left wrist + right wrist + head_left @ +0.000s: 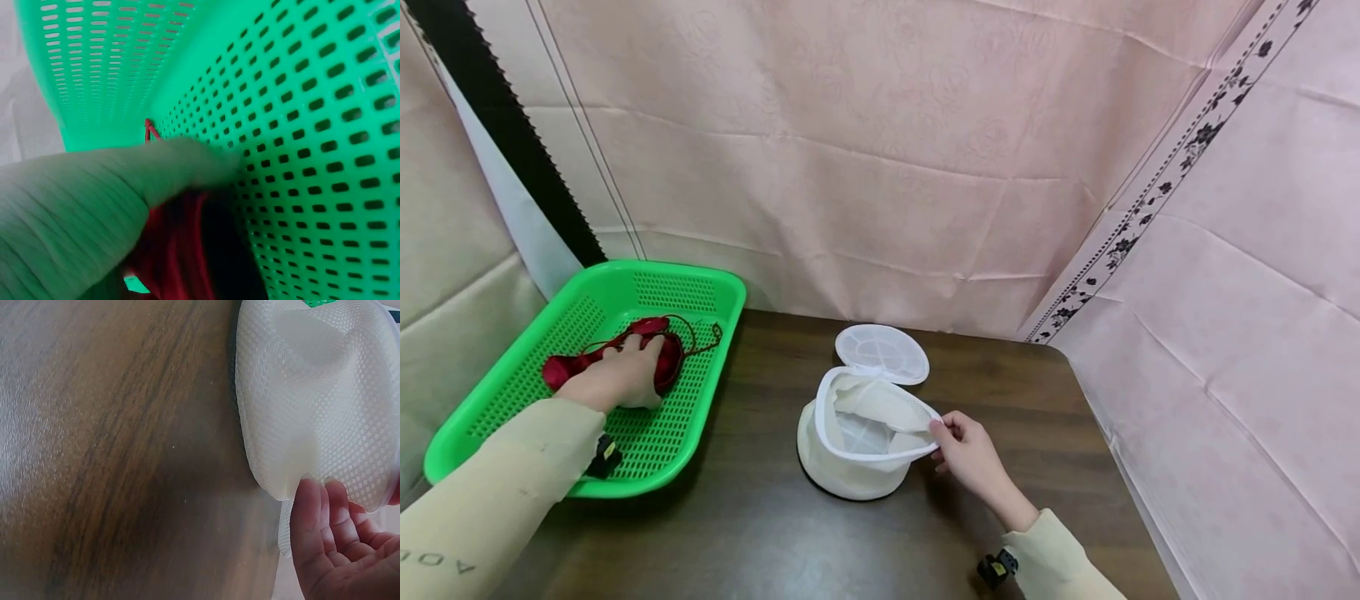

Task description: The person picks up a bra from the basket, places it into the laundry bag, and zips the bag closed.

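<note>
In the green basket my left hand [617, 373] grips a bundle of shiny dark red cloth [668, 367] with a thin cord. The left wrist view shows my thumb [181, 164] lying over the red cloth [178, 250]; the hand's other fingers are hidden there. On the table stands a round white mesh laundry bag [842, 467], its lid [882, 350] folded back away from me. The right hand [970, 457] pinches the right side of its rim, pulling it to a point. From the right wrist, the mesh side [312, 412] appears beside my curled fingers [306, 519].
The green perforated basket [700, 417] occupies the table's left side. Brown wood table [760, 542] surrounds the bag. Pale cloth hangs [850, 167] close behind and along both sides. A small black wrist camera [997, 568] sits at the right cuff.
</note>
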The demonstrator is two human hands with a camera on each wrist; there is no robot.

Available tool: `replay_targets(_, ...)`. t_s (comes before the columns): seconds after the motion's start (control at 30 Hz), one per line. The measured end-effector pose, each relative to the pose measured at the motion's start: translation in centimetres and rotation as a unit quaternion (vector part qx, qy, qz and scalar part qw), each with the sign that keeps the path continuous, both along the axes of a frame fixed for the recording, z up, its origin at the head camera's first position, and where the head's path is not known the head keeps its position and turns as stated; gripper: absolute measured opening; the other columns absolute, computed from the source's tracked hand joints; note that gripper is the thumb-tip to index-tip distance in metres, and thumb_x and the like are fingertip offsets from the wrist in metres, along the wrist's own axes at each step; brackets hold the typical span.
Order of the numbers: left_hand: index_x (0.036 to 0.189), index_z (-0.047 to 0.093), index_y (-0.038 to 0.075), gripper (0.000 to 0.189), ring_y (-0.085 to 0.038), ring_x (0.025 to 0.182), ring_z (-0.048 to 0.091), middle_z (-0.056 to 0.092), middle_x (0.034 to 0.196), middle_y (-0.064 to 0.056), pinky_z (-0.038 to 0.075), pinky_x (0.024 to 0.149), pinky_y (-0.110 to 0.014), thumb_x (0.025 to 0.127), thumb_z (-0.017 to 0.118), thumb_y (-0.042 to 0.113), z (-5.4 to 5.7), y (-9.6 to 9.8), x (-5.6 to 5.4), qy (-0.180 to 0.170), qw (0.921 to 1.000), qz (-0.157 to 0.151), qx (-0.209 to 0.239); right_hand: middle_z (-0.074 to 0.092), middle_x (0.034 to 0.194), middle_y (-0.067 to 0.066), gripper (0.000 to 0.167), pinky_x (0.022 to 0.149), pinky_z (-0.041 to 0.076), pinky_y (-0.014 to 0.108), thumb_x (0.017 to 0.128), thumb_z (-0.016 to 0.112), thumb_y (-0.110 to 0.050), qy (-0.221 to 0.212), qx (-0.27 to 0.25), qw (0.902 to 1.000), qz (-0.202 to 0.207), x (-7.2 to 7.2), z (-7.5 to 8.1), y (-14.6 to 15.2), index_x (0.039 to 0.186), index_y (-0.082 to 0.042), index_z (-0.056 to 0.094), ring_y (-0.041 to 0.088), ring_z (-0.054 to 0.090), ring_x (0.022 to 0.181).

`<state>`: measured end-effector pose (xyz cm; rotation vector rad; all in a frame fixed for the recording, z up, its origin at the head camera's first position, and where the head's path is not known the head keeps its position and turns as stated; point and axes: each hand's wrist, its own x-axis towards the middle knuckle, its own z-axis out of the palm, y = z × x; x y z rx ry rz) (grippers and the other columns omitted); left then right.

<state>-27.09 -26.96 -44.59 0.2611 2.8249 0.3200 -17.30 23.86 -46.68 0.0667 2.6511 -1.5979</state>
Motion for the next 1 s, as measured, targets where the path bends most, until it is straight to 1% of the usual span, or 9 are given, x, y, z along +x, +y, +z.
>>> replay_targets(0.1, 0.144, 0.017, -0.011, 0.102, -0.074, 0.109, 0.024, 0.013, 0.134, -0.048, 0.037, 0.074, -0.075, 0.074, 0.082, 0.025, -0.17, -0.24, -0.12, 0.002, 1.0000, 0.000, -0.003, 0.062, 0.075, 0.012, 0.022, 0.056, 0.055, 0.044, 0.097, 0.060, -0.025, 0.000, -0.007, 1.0000, 0.005, 0.07, -0.04, -0.10, 0.093, -0.004, 0.062, 0.027, 0.063, 0.064)
replay_targets(0.27, 0.140, 0.023, -0.011, 0.086, -0.072, 0.108, 0.032, 0.020, 0.131, -0.049, 0.040, 0.075, -0.072, 0.078, 0.078, 0.015, -0.37, -0.49, -0.30, 0.018, 0.9998, -0.005, -0.005, 0.063, 0.076, 0.011, 0.021, 0.057, 0.055, 0.046, 0.097, 0.060, -0.025, -0.004, -0.011, 0.9999, 0.009, 0.06, -0.20, -0.12, 0.094, -0.004, 0.061, 0.028, 0.063, 0.065)
replay_targets(0.43, 0.141, 0.025, -0.011, 0.069, -0.066, 0.114, 0.034, 0.023, 0.134, -0.049, 0.041, 0.080, -0.069, 0.086, 0.065, 0.000, -0.26, -0.47, -0.27, 0.027, 0.9995, -0.014, -0.010, 0.063, 0.076, 0.012, 0.019, 0.057, 0.055, 0.047, 0.097, 0.060, -0.023, -0.007, -0.017, 0.9998, 0.006, 0.08, -0.20, -0.12, 0.094, -0.004, 0.061, 0.030, 0.063, 0.065)
replay_targets(0.5, 0.141, 0.026, -0.011, 0.064, -0.064, 0.115, 0.037, 0.023, 0.135, -0.048, 0.043, 0.079, -0.067, 0.088, 0.061, -0.004, -0.13, -0.52, -0.21, 0.030, 0.9993, -0.020, -0.010, 0.063, 0.076, 0.012, 0.018, 0.057, 0.055, 0.048, 0.097, 0.060, -0.022, -0.006, -0.023, 0.9997, 0.005, 0.14, -0.18, -0.12, 0.094, -0.004, 0.062, 0.031, 0.063, 0.066)
replay_targets(0.6, 0.141, 0.027, -0.010, 0.058, -0.061, 0.115, 0.040, 0.024, 0.136, -0.047, 0.045, 0.078, -0.064, 0.090, 0.056, -0.005, 0.01, -0.65, -0.14, 0.039, 0.9989, -0.027, -0.007, 0.063, 0.075, 0.012, 0.018, 0.057, 0.055, 0.049, 0.097, 0.060, -0.022, -0.004, -0.027, 0.9996, 0.004, 0.16, -0.26, -0.07, 0.094, -0.004, 0.062, 0.033, 0.063, 0.066)
replay_targets(0.73, 0.142, 0.027, -0.008, 0.055, -0.059, 0.117, 0.040, 0.027, 0.137, -0.045, 0.044, 0.081, -0.065, 0.093, 0.052, -0.004, 0.26, -0.70, -0.04, 0.047, 0.9985, -0.027, -0.005, 0.062, 0.074, 0.011, 0.019, 0.056, 0.055, 0.046, 0.097, 0.060, -0.022, -0.001, -0.020, 0.9998, 0.005, 0.12, -0.36, 0.02, 0.094, -0.004, 0.062, 0.029, 0.062, 0.064)
replay_targets(0.83, 0.141, 0.029, -0.006, 0.054, -0.058, 0.116, 0.041, 0.034, 0.133, -0.044, 0.043, 0.082, -0.066, 0.093, 0.053, -0.003, 0.43, -0.70, 0.01, 0.057, 0.9980, -0.028, -0.007, 0.062, 0.074, 0.011, 0.019, 0.055, 0.055, 0.045, 0.098, 0.059, -0.023, 0.000, -0.015, 0.9999, 0.007, 0.09, -0.42, 0.06, 0.093, -0.004, 0.062, 0.026, 0.062, 0.064)
replay_targets(0.93, 0.140, 0.032, -0.007, 0.052, -0.057, 0.113, 0.045, 0.040, 0.128, -0.043, 0.045, 0.080, -0.065, 0.092, 0.053, -0.004, 0.46, -0.70, 0.02, 0.079, 0.9963, -0.034, -0.009, 0.062, 0.075, 0.011, 0.020, 0.055, 0.055, 0.045, 0.098, 0.058, -0.023, 0.004, -0.015, 0.9998, 0.009, 0.10, -0.46, 0.04, 0.094, -0.004, 0.062, 0.026, 0.063, 0.063)
replay_targets(1.0, 0.140, 0.033, -0.008, 0.051, -0.057, 0.112, 0.046, 0.042, 0.126, -0.044, 0.045, 0.079, -0.064, 0.092, 0.052, -0.005, 0.56, -0.60, 0.09, 0.092, 0.9949, -0.040, -0.011, 0.062, 0.075, 0.012, 0.020, 0.055, 0.055, 0.045, 0.098, 0.059, -0.023, 0.005, -0.018, 0.9998, 0.008, 0.15, -0.44, -0.01, 0.094, -0.004, 0.062, 0.026, 0.063, 0.063)
